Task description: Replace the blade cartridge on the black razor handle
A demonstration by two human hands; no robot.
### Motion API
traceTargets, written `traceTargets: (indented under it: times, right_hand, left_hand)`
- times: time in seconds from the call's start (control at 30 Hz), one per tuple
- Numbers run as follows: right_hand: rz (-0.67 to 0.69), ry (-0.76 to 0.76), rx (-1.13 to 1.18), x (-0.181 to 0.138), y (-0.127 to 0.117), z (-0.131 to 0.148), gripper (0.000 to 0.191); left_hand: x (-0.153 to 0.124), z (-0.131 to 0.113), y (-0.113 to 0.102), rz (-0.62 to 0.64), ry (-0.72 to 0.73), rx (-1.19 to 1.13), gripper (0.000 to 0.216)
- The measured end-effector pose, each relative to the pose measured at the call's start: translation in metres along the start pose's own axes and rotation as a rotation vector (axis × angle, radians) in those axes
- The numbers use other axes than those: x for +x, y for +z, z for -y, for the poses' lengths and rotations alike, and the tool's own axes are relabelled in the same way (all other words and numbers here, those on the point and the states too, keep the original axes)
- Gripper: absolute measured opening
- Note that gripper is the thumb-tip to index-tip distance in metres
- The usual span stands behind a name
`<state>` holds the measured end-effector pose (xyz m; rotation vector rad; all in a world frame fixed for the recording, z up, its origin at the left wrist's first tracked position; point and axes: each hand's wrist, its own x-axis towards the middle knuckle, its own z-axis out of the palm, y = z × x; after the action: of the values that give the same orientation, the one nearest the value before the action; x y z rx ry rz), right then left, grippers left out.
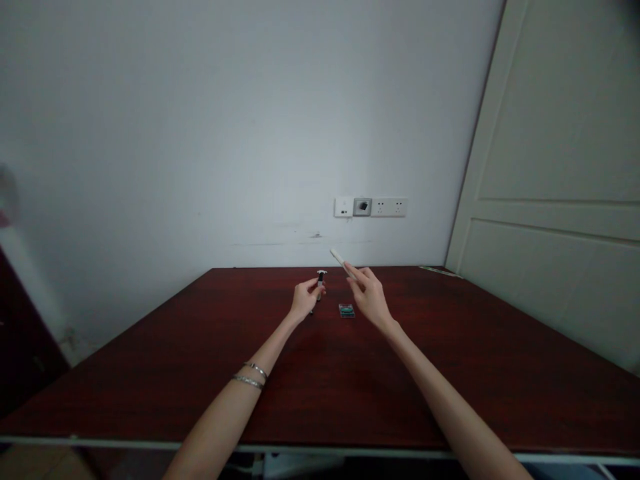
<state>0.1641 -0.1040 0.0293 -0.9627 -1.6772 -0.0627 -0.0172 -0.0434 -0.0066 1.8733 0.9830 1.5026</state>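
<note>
So, from my head cam: the small flat clear case (347, 311) lies on the dark red table (320, 393), and I'll place everything by that. Something teal-green is in it, too small to make out, and I can't tell if the case is closed or how.

My left hand (305, 299) is just left of the case, fingers closed around a slim dark-and-silver tool (321, 277) with a pale crosspiece on top. It's held roughly upright, a bit left of the case and beyond it. My fingers hide its middle, and a dark bit pokes out under my hand; can't say if that's the same tool's end.

My right hand (369, 293) is just right of the case, pinching a white stick (338, 256) that slants up and left, so its tip ends up beyond the case. My fingers cover the lower part.

Other stuff: the wall sockets (389, 207) are past the case and a little right, with a pale panel door (555, 200) well off to the right. Two silver bracelets (250, 375) on my left forearm are nearer me than the case. Well left of it there's a blurry thing (7, 193), cut off by the frame.
</note>
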Motion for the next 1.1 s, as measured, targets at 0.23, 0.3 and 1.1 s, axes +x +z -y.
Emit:
traceTargets:
  times: [0.23, 0.3, 1.1]
  right_hand:
    - [0.136, 0.540, 0.572, -0.019, 0.010, 0.012, 0.043]
    - [0.189, 0.617, 0.681, -0.018, 0.014, 0.016, 0.043]
    - [0.102, 0.703, 0.876, -0.042, 0.048, 0.043, 0.039]
  left_hand:
    - [-0.002, -0.006, 0.005, 0.004, 0.014, -0.011, 0.018]
    - [-0.004, -0.006, 0.007, 0.013, 0.001, -0.026, 0.019]
    - [-0.005, -0.012, 0.007, 0.030, -0.012, -0.056, 0.014]
